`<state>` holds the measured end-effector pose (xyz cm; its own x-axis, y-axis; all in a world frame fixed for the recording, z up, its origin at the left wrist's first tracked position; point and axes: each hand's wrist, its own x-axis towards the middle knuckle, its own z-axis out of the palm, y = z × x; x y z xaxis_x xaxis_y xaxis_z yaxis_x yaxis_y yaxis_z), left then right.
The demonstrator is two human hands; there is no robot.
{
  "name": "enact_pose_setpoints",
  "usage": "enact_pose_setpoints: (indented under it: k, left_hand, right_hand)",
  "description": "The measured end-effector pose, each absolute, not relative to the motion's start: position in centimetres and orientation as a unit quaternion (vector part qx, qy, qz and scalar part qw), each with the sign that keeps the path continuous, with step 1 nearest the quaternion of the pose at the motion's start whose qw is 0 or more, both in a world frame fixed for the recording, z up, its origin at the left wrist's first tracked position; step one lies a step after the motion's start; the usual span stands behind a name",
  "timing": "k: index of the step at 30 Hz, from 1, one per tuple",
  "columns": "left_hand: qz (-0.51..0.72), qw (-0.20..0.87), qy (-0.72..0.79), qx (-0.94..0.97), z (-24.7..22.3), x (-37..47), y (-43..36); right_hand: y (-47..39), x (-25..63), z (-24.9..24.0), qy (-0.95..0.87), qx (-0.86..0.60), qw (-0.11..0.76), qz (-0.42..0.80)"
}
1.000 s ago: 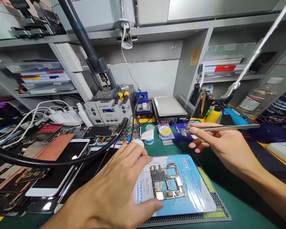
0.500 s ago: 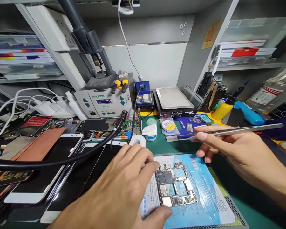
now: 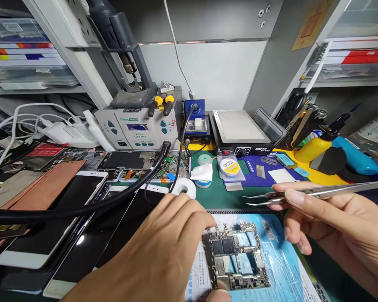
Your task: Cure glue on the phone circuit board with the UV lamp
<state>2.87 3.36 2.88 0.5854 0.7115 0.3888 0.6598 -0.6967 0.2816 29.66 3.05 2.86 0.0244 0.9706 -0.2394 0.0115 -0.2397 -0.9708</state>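
Note:
My left hand (image 3: 176, 247) grips a phone circuit board (image 3: 228, 246) at its left side, fingertips at the top corner and thumb at the bottom corner. The board has dark chips, silvery shields and cut-out windows. Beneath it is a blue and white plastic-covered packet (image 3: 283, 272); whether the two touch, I cannot tell. My right hand (image 3: 327, 209) pinches steel tweezers (image 3: 330, 191) between thumb and fingers, above and to the right of the board. The tweezers point left, their fine tips slightly apart with nothing between them.
A hot-air station (image 3: 138, 130) and a heating plate (image 3: 242, 130) stand at the back. A thick black hose (image 3: 97, 214) crosses several phone screens (image 3: 53, 226) at left. Round tins (image 3: 229, 167) sit behind the packet; a yellow bottle (image 3: 313, 149) is at right.
The view has shifted, so the back of the bench looks closer. The tweezers have turned so that both prongs and their parted tips show. My left hand keeps hold of the circuit board.

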Motion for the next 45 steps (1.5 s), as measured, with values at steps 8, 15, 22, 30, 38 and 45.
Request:
enact_pose_setpoints:
  k: [8, 15, 22, 30, 38, 45]
  left_hand:
    - [0.237, 0.052, 0.384, 0.891, 3.7, 1.9, 2.3]
    - [0.279, 0.039, 0.339, 0.898, 3.1, 1.3, 1.7]
    - [0.267, 0.04, 0.33, 0.905, 3.2, 1.6, 1.4]
    - [0.263, 0.054, 0.303, 0.914, 2.8, 1.3, 2.0]
    - [0.324, 0.014, 0.251, 0.912, 2.5, 1.0, 2.8]
    - [0.325, 0.063, 0.256, 0.908, 2.6, 1.1, 2.6]
  right_hand:
    - [3.5, 29.1, 2.7, -0.443, -0.52, 0.433, 0.589]
    - [2.9, 28.9, 2.3, -0.442, -0.511, 0.476, 0.563]
    - [2.2, 28.5, 2.8, -0.454, -0.538, 0.518, 0.487]
    - [1.6, 28.0, 3.0, -0.513, -0.545, 0.484, 0.453]
    - [1.1, 27.8, 3.1, -0.529, -0.501, 0.403, 0.554]
    - [1.8, 27.9, 3.1, -0.448, -0.475, 0.426, 0.626]
